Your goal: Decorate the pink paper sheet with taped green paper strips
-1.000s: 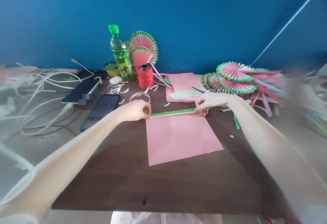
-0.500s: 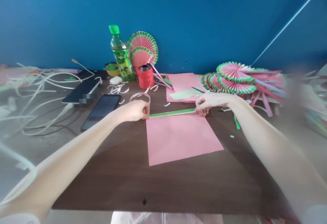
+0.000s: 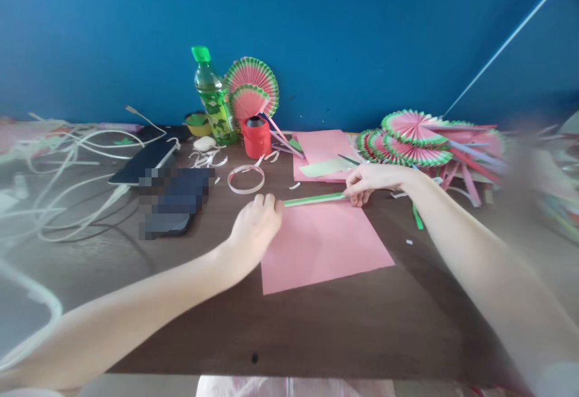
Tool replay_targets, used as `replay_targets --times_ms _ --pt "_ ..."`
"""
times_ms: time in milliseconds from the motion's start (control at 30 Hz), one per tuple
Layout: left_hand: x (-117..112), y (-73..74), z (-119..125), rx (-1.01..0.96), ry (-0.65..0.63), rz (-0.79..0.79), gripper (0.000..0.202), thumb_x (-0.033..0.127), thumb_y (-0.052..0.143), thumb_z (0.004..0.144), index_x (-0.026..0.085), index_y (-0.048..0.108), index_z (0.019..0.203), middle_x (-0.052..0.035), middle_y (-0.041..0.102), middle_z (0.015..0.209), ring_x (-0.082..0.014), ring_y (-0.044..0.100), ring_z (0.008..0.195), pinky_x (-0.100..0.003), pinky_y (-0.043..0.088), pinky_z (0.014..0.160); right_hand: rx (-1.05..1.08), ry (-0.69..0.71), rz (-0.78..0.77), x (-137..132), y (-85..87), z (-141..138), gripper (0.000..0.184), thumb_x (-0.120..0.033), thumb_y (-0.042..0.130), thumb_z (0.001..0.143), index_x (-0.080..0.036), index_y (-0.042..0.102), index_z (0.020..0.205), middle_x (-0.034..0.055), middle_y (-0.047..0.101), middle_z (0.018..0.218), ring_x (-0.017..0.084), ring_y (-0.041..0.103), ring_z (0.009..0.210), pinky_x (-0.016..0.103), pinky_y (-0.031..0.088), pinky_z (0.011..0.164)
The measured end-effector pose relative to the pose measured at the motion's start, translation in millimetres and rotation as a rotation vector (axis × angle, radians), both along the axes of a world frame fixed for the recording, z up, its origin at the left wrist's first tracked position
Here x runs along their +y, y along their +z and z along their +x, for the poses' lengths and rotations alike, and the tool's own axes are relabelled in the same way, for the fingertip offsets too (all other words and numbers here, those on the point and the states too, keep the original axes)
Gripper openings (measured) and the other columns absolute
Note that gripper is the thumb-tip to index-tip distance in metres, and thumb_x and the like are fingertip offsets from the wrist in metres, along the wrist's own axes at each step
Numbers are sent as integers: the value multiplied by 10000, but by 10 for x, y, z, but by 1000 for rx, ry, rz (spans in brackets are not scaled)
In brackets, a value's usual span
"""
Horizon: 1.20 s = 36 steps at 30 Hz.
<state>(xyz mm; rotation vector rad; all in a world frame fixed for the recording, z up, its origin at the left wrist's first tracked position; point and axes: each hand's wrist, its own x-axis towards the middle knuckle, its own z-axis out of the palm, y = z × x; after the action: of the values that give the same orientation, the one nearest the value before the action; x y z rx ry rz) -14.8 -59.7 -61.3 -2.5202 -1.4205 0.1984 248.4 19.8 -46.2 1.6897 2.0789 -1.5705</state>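
Observation:
A pink paper sheet (image 3: 325,240) lies flat on the table. Along its far edge runs a narrow green-and-white paper strip (image 3: 313,200). My right hand (image 3: 360,184) pinches the strip's right end, thumb against bent fingers. Over the sheet's far left corner is my left hand (image 3: 257,225), its fingers curled down at the strip's left part; its fingertips are hidden beneath the hand. A roll of tape (image 3: 246,179) lies just beyond my left hand.
Pleated pink-green paper fans (image 3: 414,137) pile up at the back right. A green-capped bottle (image 3: 212,107) and a red container (image 3: 256,137) stand behind. More pink paper (image 3: 321,143) lies near the wall. Phones and white cables (image 3: 75,161) occupy the left; paper scraps are scattered about.
My left hand has shifted right and nearer along the strip, covering the sheet's far left corner and uncovering the tape roll. My right hand stays at the strip's right end.

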Motion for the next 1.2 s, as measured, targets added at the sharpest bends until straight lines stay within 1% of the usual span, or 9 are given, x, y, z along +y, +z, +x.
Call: replay_targets --times_ms 133,300,600,733,867,967,1067,1133,1200 --pt "-199 -172 111 55 2 71 370 -92 323 691 23 563 947 -148 557 816 -228 576 742 -282 474 526 9 -3 -20 16 0 29 297 -421 658 644 -133 590 635 68 676 699 173 648 699 255 520 657" --pt "-184 -290 89 64 -32 158 453 -73 311 735 -13 483 1149 -165 568 834 -239 595 749 -286 486 518 -14 20 -12 4 37 50 312 -442 632 665 -134 584 656 71 675 720 180 649 730 252 515 657" --pt "-157 -297 85 60 -35 155 352 33 340 777 3 529 1073 -152 553 815 -230 580 691 -252 416 441 -167 62 88 -41 82 -33 315 -445 587 688 -144 530 611 45 639 665 146 622 638 245 481 606" --pt "-153 -286 104 22 -22 140 401 215 327 849 45 477 1180 -159 554 854 -246 570 691 -274 396 446 -219 74 115 -51 85 -66 290 -419 578 694 -149 523 604 33 626 650 130 601 602 245 470 597" --pt "-162 -238 125 13 -14 115 491 334 354 846 62 428 1248 -161 555 890 -250 559 685 -295 384 467 -258 93 131 -62 85 -82 276 -401 561 705 -148 527 602 31 616 631 116 576 559 235 452 561" --pt "-156 -196 122 6 -5 118 497 348 385 837 48 452 1227 -145 558 852 -245 549 686 -318 391 512 -278 103 129 -64 83 -86 286 -416 563 700 -149 532 604 32 617 626 119 574 554 236 449 551" --pt "-123 -178 111 -46 -84 170 443 346 414 825 37 544 1115 -129 553 821 -267 530 785 -372 410 637 -282 109 133 -64 88 -88 294 -427 567 696 -150 535 605 36 622 631 122 577 558 236 451 552" --pt "-95 -188 112 -93 -143 177 385 330 411 828 43 597 1004 -134 549 871 -264 509 856 -379 407 710 -287 115 132 -64 93 -89 299 -433 568 694 -150 536 602 39 624 634 124 581 564 236 454 556" --pt "-76 -209 122 -127 -140 136 357 313 387 841 50 609 932 -136 541 937 -242 505 867 -356 416 718 -292 118 132 -61 94 -89 309 -446 571 689 -153 537 598 38 626 634 127 585 571 239 457 563"
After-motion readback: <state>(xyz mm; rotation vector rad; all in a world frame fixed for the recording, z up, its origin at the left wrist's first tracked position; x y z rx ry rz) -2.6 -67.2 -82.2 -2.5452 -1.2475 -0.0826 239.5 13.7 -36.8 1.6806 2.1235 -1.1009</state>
